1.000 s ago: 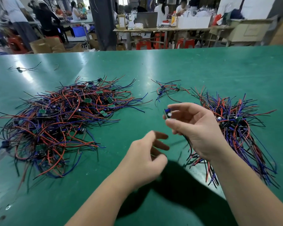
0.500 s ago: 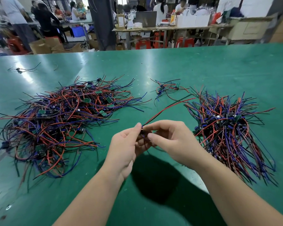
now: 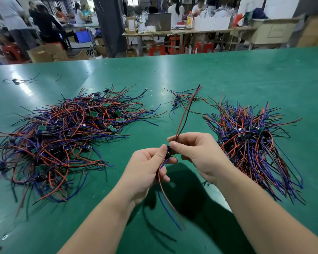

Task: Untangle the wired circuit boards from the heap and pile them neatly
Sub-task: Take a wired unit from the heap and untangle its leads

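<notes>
One small circuit board (image 3: 168,152) is held above the green table (image 3: 228,74), btwn the two hands, right in front of the person. Its lower end is pinched by the left hand (image 3: 147,167), thumb & forefinger closed on it, w/ the blue and red leads (image 3: 165,198) trailing down past the palm. The upper end is pinched by the right hand (image 3: 196,154), from whose fingertips the red and black pair (image 3: 186,114) stands up & away, apparently clear of both piles.

Step judged: leads being straightened before the piece is laid down. To be done well, the board should be gripped by its edges, not its components. Each pair should be drawn lightly through the fingers so the solder joints aren't strained. It's then best laid on the sorted pile (image 3: 250,142) at right, board on the middle band, wires parallel w/ the rest. The hanging leads should be held off the tangled heap (image 3: 62,136) at left, or a snag is likely. The small cluster (image 3: 182,100) beyond can be dealt w/ later.
</notes>
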### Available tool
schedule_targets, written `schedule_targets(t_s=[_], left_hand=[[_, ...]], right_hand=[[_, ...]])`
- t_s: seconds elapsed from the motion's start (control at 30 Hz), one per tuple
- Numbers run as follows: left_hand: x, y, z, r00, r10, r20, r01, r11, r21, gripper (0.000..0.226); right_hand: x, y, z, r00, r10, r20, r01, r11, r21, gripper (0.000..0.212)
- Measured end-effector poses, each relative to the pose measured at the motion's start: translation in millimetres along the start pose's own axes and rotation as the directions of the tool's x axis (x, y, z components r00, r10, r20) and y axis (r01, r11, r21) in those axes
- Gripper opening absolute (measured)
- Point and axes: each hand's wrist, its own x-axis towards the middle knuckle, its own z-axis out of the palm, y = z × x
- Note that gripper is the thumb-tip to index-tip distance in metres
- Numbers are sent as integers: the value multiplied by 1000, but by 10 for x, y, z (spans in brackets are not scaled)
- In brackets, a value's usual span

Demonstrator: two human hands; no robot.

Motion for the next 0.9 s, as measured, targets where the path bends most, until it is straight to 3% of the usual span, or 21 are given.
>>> schedule_targets(t_s=[0.23,0.47,0.7,0.9], left_hand=[[20,-13,-9,998,49,51,-51,998,42,26],[14,-45,4,998,67,-6,-67,995,74,25],[12,2,29,993,88,75,-91,995,38,31],[5,0,14,986,105,129,-116,990,80,33]], right_hand=[[31,-12,-51,990,140,-21,-136,982,134,14],[64,23,-40,990,142,-26,-137,980,145,15],[98,-16,-116,989,94,-115,-59,960,275,10],[98,-62,-199,990,99,-103,-58,938,341,13]])
